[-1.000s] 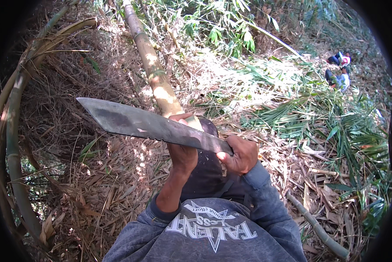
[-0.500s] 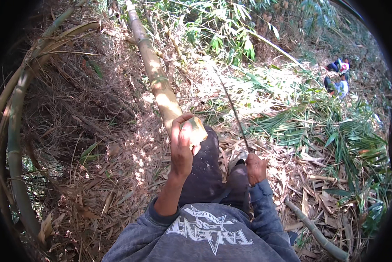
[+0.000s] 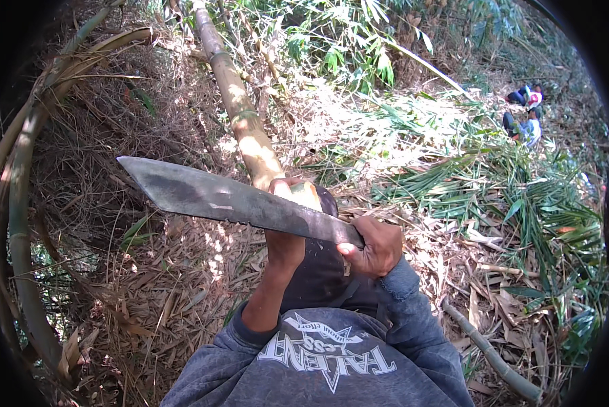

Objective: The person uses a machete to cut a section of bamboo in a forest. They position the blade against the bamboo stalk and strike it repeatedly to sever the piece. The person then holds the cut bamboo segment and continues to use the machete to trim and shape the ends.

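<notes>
A thick yellow-green bamboo pole (image 3: 249, 132) slopes down from the far left-centre toward my knees. My left hand (image 3: 285, 249) is closed around its near cut end (image 3: 309, 194); the blade partly covers that hand. A machete (image 3: 213, 195) with a broad, dark, worn blade and a few nicks along its near edge lies across the view above my left hand and the pole's end. Its tip points left. My right hand (image 3: 379, 247) grips it at the handle end, which the fingers hide. Whether the blade touches the bamboo I cannot tell.
Curved bamboo stems (image 3: 22, 203) stand at the left beside a dry twig thicket. Cut green leaves (image 3: 453, 180) litter the right side. A bamboo piece (image 3: 491, 359) lies at the lower right. Dark blue and white shapes (image 3: 524, 115), too small to make out, are at the far right.
My right hand has come up and inward from beside my leg. The machete has swung from pointing away to lying crosswise over my left hand. My left hand keeps its hold on the bamboo.
</notes>
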### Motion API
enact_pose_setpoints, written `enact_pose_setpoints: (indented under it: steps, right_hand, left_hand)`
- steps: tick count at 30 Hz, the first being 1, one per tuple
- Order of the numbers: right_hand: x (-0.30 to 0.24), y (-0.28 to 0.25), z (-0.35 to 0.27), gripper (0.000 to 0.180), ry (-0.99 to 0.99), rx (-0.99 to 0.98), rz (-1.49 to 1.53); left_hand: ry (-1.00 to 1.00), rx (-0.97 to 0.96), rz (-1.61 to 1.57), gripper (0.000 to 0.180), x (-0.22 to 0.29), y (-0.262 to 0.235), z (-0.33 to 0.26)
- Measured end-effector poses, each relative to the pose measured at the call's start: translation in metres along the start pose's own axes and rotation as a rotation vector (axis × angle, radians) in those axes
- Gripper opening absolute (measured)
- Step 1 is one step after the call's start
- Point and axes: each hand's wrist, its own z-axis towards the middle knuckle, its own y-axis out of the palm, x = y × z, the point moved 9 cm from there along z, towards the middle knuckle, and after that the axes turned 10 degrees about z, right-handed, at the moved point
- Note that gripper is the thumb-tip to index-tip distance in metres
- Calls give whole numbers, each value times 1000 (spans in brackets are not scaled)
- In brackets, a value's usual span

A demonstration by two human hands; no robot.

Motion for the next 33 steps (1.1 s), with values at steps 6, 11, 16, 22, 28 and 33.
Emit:
enact_pose_setpoints:
  steps: [6,11,16,22,28,33]
  right_hand:
    - [2,0,1,50,3,-13,-21]
    - [6,2,-2,52,-5,-29,-27]
    - [22,11,-5,50,-14,-18,8]
    - [221,-1,-148,47,860,-51,-194]
    - [138,-15,-122,47,616,187,49]
    - [57,-14,-48,47,328,76,110]
  left_hand:
    - [-6,6,38,26,8,-1,0]
    - [105,55,72,29,17,-4,-1]
    - [189,118,59,39,21,-9,-4]
    - [41,178,-242,43,59,-54,13]
    - [-161,5,-293,44,-2,-8,3]
    - [-139,-11,-295,44,-3,4,-2]
